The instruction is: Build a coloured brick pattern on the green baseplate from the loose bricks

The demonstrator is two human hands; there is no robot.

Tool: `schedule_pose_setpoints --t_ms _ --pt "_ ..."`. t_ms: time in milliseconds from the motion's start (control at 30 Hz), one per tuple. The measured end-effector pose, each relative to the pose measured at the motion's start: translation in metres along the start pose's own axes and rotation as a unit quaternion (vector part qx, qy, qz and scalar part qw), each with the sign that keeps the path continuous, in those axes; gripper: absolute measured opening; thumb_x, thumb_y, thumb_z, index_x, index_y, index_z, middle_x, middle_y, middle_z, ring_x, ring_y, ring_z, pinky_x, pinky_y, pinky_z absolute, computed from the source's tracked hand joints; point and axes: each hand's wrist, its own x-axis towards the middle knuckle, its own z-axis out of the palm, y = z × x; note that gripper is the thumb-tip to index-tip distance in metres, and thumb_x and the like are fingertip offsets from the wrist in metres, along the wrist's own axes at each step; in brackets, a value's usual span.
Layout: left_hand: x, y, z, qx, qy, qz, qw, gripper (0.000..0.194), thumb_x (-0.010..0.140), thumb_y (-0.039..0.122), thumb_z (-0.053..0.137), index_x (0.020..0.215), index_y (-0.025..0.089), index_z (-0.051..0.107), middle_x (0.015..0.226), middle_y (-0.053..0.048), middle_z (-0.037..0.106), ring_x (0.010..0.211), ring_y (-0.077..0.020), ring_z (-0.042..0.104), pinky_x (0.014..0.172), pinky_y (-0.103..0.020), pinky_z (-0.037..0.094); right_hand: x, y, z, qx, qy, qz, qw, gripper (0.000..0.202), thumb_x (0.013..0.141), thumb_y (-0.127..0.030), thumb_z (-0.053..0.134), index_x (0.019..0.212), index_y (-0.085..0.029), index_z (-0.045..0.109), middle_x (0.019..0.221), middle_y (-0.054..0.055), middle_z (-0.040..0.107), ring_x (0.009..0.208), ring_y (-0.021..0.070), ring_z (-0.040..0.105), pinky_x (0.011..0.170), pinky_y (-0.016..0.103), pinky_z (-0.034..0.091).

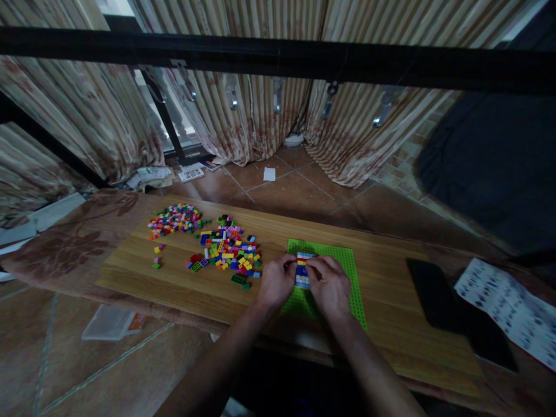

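Note:
A green studded baseplate (357,289) lies on the wooden board, partly covered by my hands. On it is a small block of toy bricks (303,278), with light blue at the far end, red and yellow bands, then dark blue and white toward me. My left hand (278,281) is closed at the block's left side, thumb and forefinger pinched by the red and yellow bands. From the right, my right hand (330,284) grips the block with bent fingers on the yellow and blue part. The fingers hide some of the bricks.
Left of the baseplate, a pile of mixed toy bricks (230,249) spreads over the wooden board (174,284). A heap of smaller bricks (178,219) lies farther left. At right are a black flat panel (430,295) and a printed sheet (508,307). A black rail (278,55) crosses beyond.

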Motion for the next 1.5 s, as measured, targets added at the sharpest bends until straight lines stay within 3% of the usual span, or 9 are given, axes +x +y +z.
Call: schedule_pose_setpoints --t_ms 133,400,600,867,1300,1500 --pt "-0.001 0.001 -0.002 -0.008 -0.007 -0.002 1.000 0.022 0.085 0.016 0.050 0.095 0.018 0.069 0.091 -0.004 0.073 0.079 -0.0156 0.067 0.074 -0.024 0.051 0.000 -0.001 -0.003 0.027 0.003 0.006 1.000 0.018 0.088 -0.029 0.053 0.089 -0.024 0.071 0.092 0.004 0.065 0.088 0.0192 0.059 0.079 0.032 0.047" --pt "0.000 0.004 -0.005 -0.057 -0.019 -0.008 0.998 0.023 0.088 0.022 0.049 0.100 0.018 0.069 0.091 -0.003 0.073 0.078 -0.0151 0.067 0.070 -0.023 0.051 -0.001 0.008 -0.012 0.053 0.067 0.063 0.994 0.024 0.086 -0.039 0.056 0.094 -0.022 0.071 0.092 0.007 0.064 0.089 0.0215 0.058 0.081 0.036 0.048" --pt "0.001 0.002 -0.002 -0.061 -0.012 -0.011 0.998 0.021 0.085 0.021 0.053 0.098 0.018 0.069 0.088 -0.003 0.073 0.074 -0.0142 0.066 0.067 -0.023 0.051 -0.002 0.010 -0.007 0.058 0.033 0.022 0.998 0.019 0.085 -0.036 0.058 0.092 -0.027 0.073 0.097 0.005 0.062 0.095 0.0209 0.057 0.085 0.037 0.047" --pt "0.010 0.000 0.000 -0.043 0.004 -0.021 0.999 0.020 0.083 0.023 0.057 0.096 0.017 0.070 0.085 -0.003 0.073 0.073 -0.0149 0.066 0.068 -0.024 0.051 0.001 0.011 -0.001 0.067 0.034 0.023 0.997 0.019 0.086 -0.035 0.057 0.082 -0.027 0.074 0.098 0.005 0.061 0.095 0.0204 0.056 0.084 0.037 0.046" --pt "0.020 -0.015 0.014 -0.134 0.027 -0.071 0.988 0.017 0.075 0.019 0.061 0.088 0.014 0.071 0.072 -0.002 0.070 0.062 -0.0123 0.061 0.058 -0.021 0.047 -0.002 0.013 0.002 0.000 0.023 -0.045 0.999 0.024 0.090 -0.032 0.051 0.083 -0.026 0.073 0.096 0.005 0.062 0.092 0.0208 0.053 0.083 0.036 0.044" --pt "0.010 -0.007 0.013 -0.156 0.024 -0.074 0.985 0.016 0.080 0.020 0.058 0.089 0.014 0.070 0.075 -0.002 0.070 0.064 -0.0121 0.061 0.059 -0.021 0.048 -0.004 0.014 -0.002 -0.023 0.036 -0.071 0.997 0.024 0.090 -0.035 0.051 0.087 -0.024 0.073 0.099 0.007 0.063 0.092 0.0223 0.055 0.083 0.038 0.045"
